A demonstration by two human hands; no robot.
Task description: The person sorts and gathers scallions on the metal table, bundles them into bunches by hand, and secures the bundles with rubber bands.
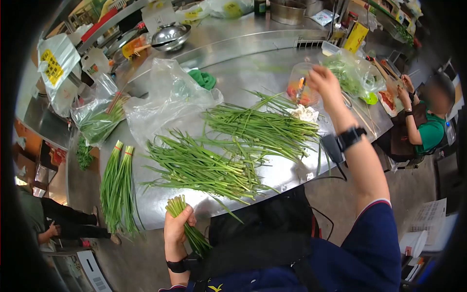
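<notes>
Bundle of greens (197, 239) at lower centre, left hand (179, 224) wrapped tight round it. Right hand (323, 83) at upper right, fingers bent, just beside clear tub (296, 74); can't tell if it pinches anything. Loose greens (209, 168) mid-frame on steel table (152, 210), two banded bunches (117, 182) at left.

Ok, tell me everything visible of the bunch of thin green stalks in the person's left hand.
The bunch of thin green stalks is a tight bundle of slim, fresh-looking stems, paler at the upper ends, darker green below. It slants from upper left to lower right in the picture. The bare left hand is closed around its middle, hiding that part. Its upper ends show against the shiny metal table; whether they touch it cannot be told.
</notes>
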